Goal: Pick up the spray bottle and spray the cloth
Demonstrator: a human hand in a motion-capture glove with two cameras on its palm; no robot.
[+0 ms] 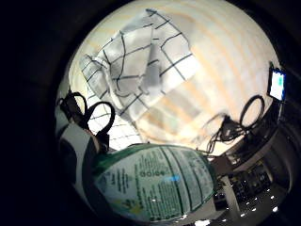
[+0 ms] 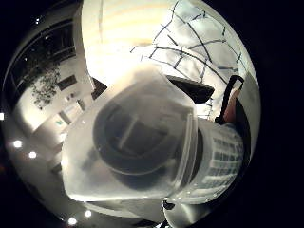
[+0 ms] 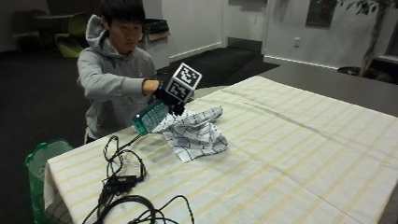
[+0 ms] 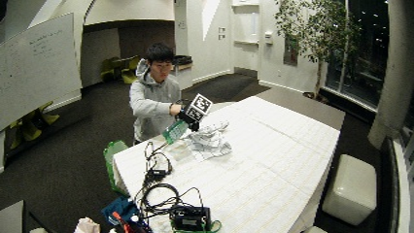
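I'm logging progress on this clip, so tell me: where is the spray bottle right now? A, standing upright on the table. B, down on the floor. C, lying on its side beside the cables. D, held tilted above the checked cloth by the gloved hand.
D: the gloved right hand grips the spray bottle tilted in the air over the checked cloth.

Outside view looking across striped table [image 3: 298,154] from its far corner, near, facing person. Wide outside view standing farther back, higher, taking in room. Both palm views sitting close against spray bottle [image 1: 155,181], little-finger one looking down past its label, thumb one along its cap; all four sharing checked cloth [image 3: 196,130].
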